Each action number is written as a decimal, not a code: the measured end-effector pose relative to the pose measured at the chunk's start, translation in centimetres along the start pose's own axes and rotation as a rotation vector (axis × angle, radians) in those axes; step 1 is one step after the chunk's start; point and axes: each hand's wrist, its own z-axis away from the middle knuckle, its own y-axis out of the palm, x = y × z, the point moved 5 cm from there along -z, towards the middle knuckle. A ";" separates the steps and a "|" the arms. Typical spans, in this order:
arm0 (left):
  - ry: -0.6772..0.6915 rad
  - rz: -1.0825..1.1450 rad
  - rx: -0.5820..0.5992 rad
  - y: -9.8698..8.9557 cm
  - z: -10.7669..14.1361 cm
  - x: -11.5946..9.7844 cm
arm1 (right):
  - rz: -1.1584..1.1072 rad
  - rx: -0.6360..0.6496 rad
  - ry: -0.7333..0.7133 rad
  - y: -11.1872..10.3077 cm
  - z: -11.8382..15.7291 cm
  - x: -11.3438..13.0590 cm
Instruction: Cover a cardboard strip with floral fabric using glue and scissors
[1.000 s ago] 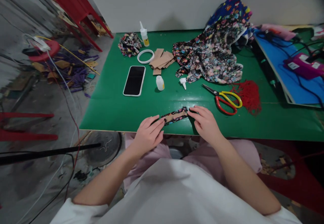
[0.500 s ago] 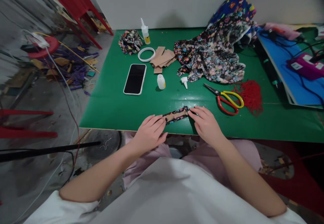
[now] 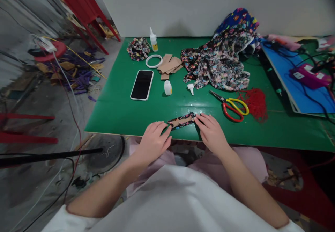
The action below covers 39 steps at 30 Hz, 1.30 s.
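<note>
A short strip of brown cardboard with black floral fabric folded over its edges point(image 3: 181, 121) lies near the table's front edge, tilted slightly up to the right. My left hand point(image 3: 155, 140) grips its left end with bent fingers. At the right end, the fingers of my right hand point(image 3: 211, 132) are closed on the fabric. The cardboard shows along the middle of the strip. Beyond it stand an uncapped small white bottle point(image 3: 168, 88) and a loose white nozzle cap point(image 3: 191, 88). Scissors with red and yellow handles point(image 3: 231, 108) lie to the right.
Behind are a phone point(image 3: 142, 85), white ring point(image 3: 154, 61), cardboard pieces point(image 3: 170, 66), nozzled glue bottle point(image 3: 154, 40), bunched floral fabric point(image 3: 138, 49) and larger floral cloth point(image 3: 220, 64). Red threads point(image 3: 255, 104) lie by the scissors. A purple box point(image 3: 310, 75) with cables sits on a blue sheet point(image 3: 284, 74).
My left fingers have drawn back toward the strip's left end, baring more of it. My right hand stays at the right end. The whole view has shifted slightly.
</note>
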 end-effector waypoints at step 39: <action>-0.259 0.341 -0.105 0.3 0.2 0.4 | -0.435 -0.079 0.238 0.0 -0.6 -0.1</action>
